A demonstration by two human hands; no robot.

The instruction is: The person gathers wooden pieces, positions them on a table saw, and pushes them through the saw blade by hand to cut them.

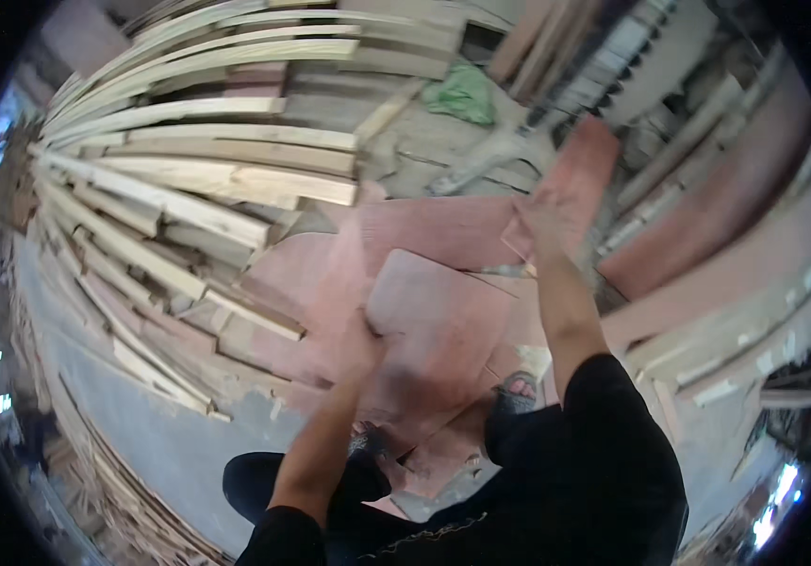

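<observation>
Gripping 2 reddish boards — left hand (360, 351) on the flat square panel (438, 316), right hand (539, 222) lifting a tilted board (580, 174), long axis upward-right.

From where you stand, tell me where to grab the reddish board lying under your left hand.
Probably by its near left corner, coming from the left. The reddish board lies flat on other sheets, so only its edges offer a grip, and the left hand is already at that corner. The right hand is blurred and up at another reddish sheet, too far to help.

Reddish plywood sheets (443, 321) matt, smooth; pale sawn planks (189, 203) rough wood.
</observation>
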